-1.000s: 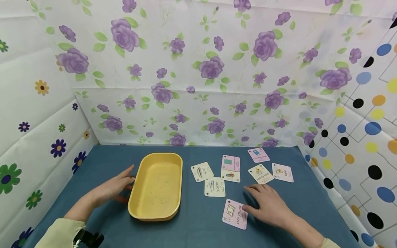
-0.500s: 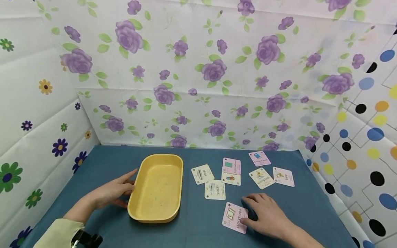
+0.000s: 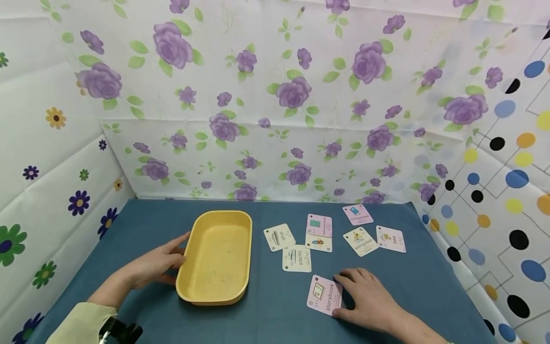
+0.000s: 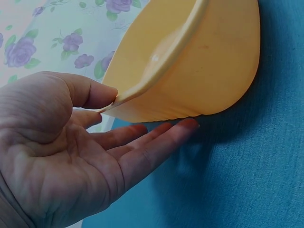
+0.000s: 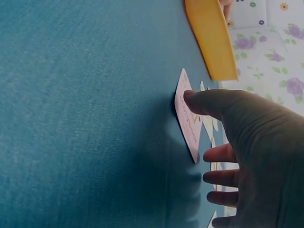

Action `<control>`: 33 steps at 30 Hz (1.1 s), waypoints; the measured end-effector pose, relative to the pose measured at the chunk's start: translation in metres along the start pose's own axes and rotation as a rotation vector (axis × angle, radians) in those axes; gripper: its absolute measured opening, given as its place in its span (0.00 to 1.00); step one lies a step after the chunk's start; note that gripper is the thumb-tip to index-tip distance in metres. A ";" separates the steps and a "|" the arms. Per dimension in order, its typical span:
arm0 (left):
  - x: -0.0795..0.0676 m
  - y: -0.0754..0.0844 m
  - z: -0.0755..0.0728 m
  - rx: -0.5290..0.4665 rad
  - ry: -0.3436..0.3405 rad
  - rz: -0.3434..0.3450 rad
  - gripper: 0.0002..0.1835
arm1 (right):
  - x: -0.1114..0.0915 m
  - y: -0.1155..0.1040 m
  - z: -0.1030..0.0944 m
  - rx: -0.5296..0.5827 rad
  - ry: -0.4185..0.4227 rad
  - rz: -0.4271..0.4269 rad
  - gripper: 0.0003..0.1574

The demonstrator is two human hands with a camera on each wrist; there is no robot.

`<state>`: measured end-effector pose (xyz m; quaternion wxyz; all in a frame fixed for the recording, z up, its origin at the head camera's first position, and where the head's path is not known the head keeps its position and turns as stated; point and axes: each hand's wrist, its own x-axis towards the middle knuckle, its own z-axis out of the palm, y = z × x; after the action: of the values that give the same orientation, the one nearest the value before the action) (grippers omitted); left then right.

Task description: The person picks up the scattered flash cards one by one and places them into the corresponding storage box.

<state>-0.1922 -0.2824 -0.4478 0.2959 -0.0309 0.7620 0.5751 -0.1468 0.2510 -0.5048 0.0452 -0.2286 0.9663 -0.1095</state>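
My left hand (image 3: 153,266) is at the left side of a yellow plastic tray (image 3: 182,286). In the left wrist view, its thumb and forefinger pinch the tray's rim (image 4: 156,76), while the other fingers stretch under the side wall. A pink card reading "storybook" (image 3: 324,295) lies on the blue cloth. Over its right edge is my right hand (image 3: 371,301), thumb near the lower corner and forefinger near the upper one. The right wrist view shows the thumb (image 5: 204,102) overlapping the card, with the other fingers spread apart beside it.
Behind the storybook card lie a ship card (image 3: 279,237), a yacht card (image 3: 296,258), a pink card (image 3: 319,225) overlapping a rocket card (image 3: 319,243), a sailing boat card (image 3: 360,241), a Chinese book card (image 3: 358,215) and a bee card (image 3: 391,239). Patterned cloth walls (image 3: 258,157) enclose the table.
My right hand has come down and nearer, its thumb sliding from the storybook card's printed side to the lower corner. My left hand has closed in on the tray's rim. The cards stay put.
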 end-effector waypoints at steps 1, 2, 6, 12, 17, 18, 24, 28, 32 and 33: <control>0.000 0.000 0.000 -0.004 -0.003 0.004 0.49 | 0.000 0.000 0.001 0.000 -0.002 0.002 0.57; 0.000 0.000 0.000 -0.008 -0.006 0.008 0.49 | 0.000 -0.001 0.001 0.000 -0.003 0.004 0.57; 0.000 0.000 -0.001 -0.026 -0.020 0.024 0.48 | -0.001 -0.001 0.002 -0.001 -0.001 0.012 0.57; 0.001 -0.001 -0.002 -0.049 -0.033 0.032 0.48 | -0.002 -0.001 0.003 -0.009 0.019 0.009 0.54; 0.001 -0.002 -0.001 -0.062 -0.031 0.026 0.48 | -0.003 -0.003 0.006 -0.010 0.032 0.020 0.54; 0.001 -0.002 -0.001 -0.065 -0.031 0.024 0.48 | -0.003 -0.003 0.006 -0.010 0.032 0.025 0.54; 0.001 -0.002 -0.002 -0.060 -0.032 0.023 0.47 | -0.002 -0.005 0.006 -0.013 0.034 0.034 0.55; 0.002 -0.003 -0.002 -0.048 -0.053 0.036 0.46 | -0.001 -0.007 0.007 -0.018 0.032 0.050 0.53; 0.003 -0.004 -0.003 -0.056 -0.065 0.040 0.46 | 0.000 -0.009 0.009 -0.018 0.025 0.095 0.54; 0.003 -0.004 -0.003 -0.058 -0.065 0.039 0.46 | 0.000 -0.009 0.009 -0.016 0.026 0.108 0.54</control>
<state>-0.1945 -0.2852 -0.4520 0.3083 -0.0059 0.7355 0.6033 -0.1417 0.2412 -0.5118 0.0367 -0.1751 0.9785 -0.1023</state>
